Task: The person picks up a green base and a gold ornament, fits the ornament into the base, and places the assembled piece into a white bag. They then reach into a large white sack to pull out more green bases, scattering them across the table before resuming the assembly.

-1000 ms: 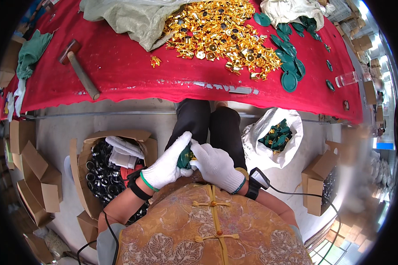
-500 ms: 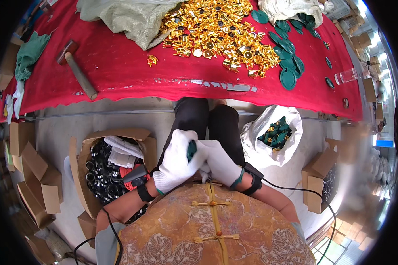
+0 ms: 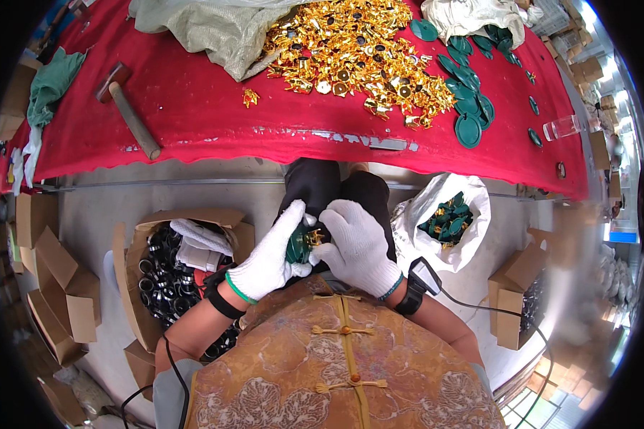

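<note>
"Where's the green disc [image 3: 295, 249]?"
"Over the legs [image 3: 311, 182], in the left hand [image 3: 270, 259]. That grip is closed on it, by a gold bit [image 3: 313, 237]."
"And the right hand [image 3: 354, 250]?"
"Just beside. I can't tell if its grip has the gold bit."
"Room to move?"
"Grey floor [image 3: 229, 196] shows up to the edge of the red tabletop [image 3: 215, 129]. A box [image 3: 125, 293] stands left, a white bag [image 3: 474, 250] right."
</note>
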Demonstrator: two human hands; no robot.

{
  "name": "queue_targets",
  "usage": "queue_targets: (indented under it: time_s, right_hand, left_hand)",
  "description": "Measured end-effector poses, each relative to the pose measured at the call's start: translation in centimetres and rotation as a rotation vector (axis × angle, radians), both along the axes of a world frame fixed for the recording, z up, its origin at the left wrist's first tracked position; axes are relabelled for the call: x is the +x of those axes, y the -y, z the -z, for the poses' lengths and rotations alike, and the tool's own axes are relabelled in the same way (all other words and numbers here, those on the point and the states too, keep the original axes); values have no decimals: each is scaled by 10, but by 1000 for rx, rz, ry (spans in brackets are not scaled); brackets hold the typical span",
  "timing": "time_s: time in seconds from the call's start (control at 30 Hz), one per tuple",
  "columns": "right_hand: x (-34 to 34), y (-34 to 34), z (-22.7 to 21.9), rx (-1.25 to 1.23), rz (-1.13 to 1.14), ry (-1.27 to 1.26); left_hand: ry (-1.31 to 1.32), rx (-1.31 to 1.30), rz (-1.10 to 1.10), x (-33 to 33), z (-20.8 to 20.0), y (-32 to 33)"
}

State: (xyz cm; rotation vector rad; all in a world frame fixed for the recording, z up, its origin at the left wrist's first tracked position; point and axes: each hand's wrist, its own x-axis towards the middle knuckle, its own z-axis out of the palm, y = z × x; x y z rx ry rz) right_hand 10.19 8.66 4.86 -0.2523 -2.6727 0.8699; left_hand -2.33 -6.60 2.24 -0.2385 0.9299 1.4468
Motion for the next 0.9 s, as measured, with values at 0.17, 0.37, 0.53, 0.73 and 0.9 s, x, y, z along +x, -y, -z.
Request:
queue_targets:
  time_s: [0.17,0.37,0.53,0.73,0.9]
  right_hand:
    - [-5,-5,9,262,-134,-92]
    - [-5,-4,9,369,-193,-63]
    - [3,7,34,158,24,50]
    - [16,10,33,-510,-178,173]
    - [-1,16,43,-1825,324,408]
  left_hand:
    - [361,91,97,4,-18,-2]
    - [282,10,0,23,-20,-7]
    - [-770,14,-91,40,7,-14]
    - [-1946,233,235,25,-3,-4]
    - [-2057,434,303,12,22,-3]
